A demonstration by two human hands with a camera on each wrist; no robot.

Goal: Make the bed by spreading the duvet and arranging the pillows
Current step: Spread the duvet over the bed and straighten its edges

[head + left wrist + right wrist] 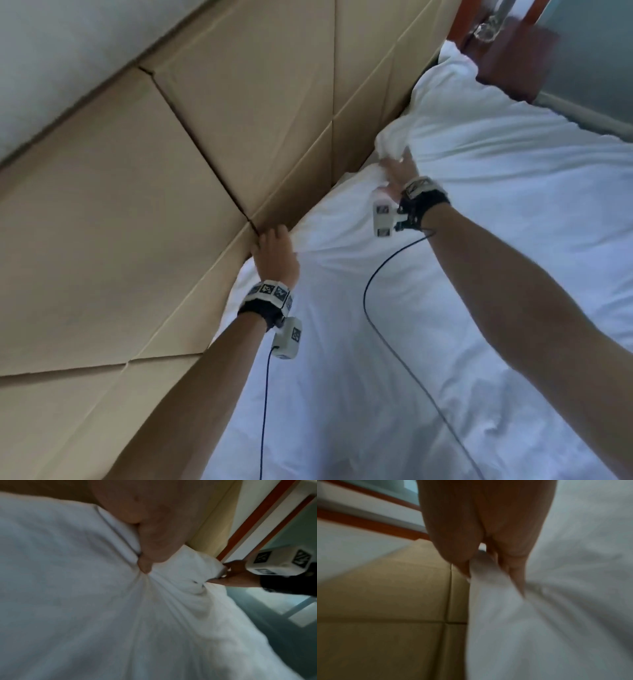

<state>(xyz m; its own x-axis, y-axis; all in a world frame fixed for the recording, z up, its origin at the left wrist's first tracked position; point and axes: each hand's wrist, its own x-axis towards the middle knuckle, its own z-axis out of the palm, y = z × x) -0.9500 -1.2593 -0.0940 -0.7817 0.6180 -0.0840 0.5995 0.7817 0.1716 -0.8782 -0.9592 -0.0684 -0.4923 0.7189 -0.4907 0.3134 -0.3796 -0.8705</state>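
Observation:
A white duvet [462, 274] covers the bed up to the padded tan headboard [171, 171]. My left hand [274, 251] grips the duvet's top edge right against the headboard; the left wrist view shows the fabric [102, 601] gathered into folds at its fingertips [145, 566]. Farther along the same edge, my right hand [399, 168] holds a bunched fold of the duvet [394, 140]. In the right wrist view its fingers [513, 568] pinch the white cloth [522, 615]. No pillow can be told apart from the bedding.
The headboard runs diagonally along the duvet's left side. A reddish wooden nightstand [513, 58] stands past the bed's far corner. A grey-green floor [589, 51] lies beyond the bed's far side. Two black cables [370, 308] hang from my wrists over the duvet.

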